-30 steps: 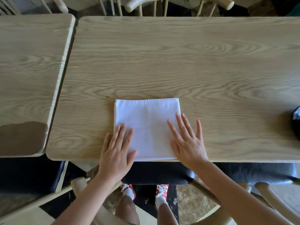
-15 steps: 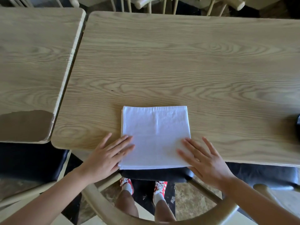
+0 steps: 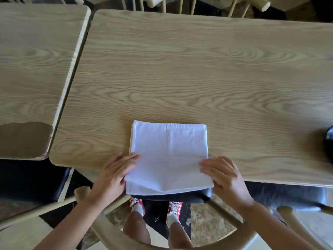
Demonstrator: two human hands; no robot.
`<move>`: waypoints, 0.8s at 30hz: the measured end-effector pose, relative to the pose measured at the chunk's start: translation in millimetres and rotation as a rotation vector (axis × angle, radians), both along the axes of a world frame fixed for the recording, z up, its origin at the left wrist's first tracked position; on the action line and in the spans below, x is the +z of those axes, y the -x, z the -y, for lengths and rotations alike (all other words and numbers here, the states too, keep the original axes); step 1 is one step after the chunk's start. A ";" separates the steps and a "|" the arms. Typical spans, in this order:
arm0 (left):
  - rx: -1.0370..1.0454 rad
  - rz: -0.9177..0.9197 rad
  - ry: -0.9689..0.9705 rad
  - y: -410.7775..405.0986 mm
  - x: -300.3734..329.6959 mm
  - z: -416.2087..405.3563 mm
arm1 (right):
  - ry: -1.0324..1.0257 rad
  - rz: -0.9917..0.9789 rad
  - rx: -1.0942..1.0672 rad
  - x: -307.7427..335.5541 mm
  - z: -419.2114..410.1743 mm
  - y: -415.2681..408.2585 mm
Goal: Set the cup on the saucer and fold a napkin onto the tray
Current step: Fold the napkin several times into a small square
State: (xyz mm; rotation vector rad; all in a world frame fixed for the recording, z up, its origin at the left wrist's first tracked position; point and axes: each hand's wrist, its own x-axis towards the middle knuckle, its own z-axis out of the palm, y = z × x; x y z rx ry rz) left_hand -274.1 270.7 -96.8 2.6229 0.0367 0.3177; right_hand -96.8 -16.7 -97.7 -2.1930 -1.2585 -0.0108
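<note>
A white folded napkin (image 3: 169, 156) lies on the wooden table (image 3: 198, 78) at its near edge, its front hanging slightly past the edge. My left hand (image 3: 115, 174) pinches the napkin's near left corner, fingers on top. At the near right corner my right hand (image 3: 223, 175) grips the cloth the same way. The near edge of the napkin is lifted a little off the table. No cup, saucer or tray is in sight.
A second wooden table (image 3: 36, 69) stands to the left across a narrow gap. A dark object (image 3: 328, 139) shows at the right edge. A wooden chair back (image 3: 162, 244) curves below my arms, with more chairs behind the far edge.
Both hands slid back from lying flat on the napkin to its near corners and took hold of them. The near edge has come up slightly.
</note>
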 end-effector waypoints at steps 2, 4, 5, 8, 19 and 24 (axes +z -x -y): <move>0.068 0.021 0.063 -3.3 2.0 1.4 | -0.054 -0.103 -0.086 1.7 -3.1 6.7; 0.206 0.040 0.153 -10.0 4.5 5.6 | -0.080 -0.223 -0.234 8.2 -10.4 12.4; 0.304 0.064 0.187 -13.8 5.4 7.4 | -0.097 -0.269 -0.330 12.1 -16.1 14.4; 0.577 0.081 0.305 -31.0 8.8 14.1 | -0.148 -0.385 -0.576 19.3 -36.6 15.0; 0.770 0.145 0.165 -74.2 4.2 22.7 | -0.017 -0.145 -0.807 4.3 -72.8 -5.6; 0.733 0.076 0.021 -81.5 -1.8 14.7 | 0.106 -0.043 -0.817 -4.2 -74.1 -14.3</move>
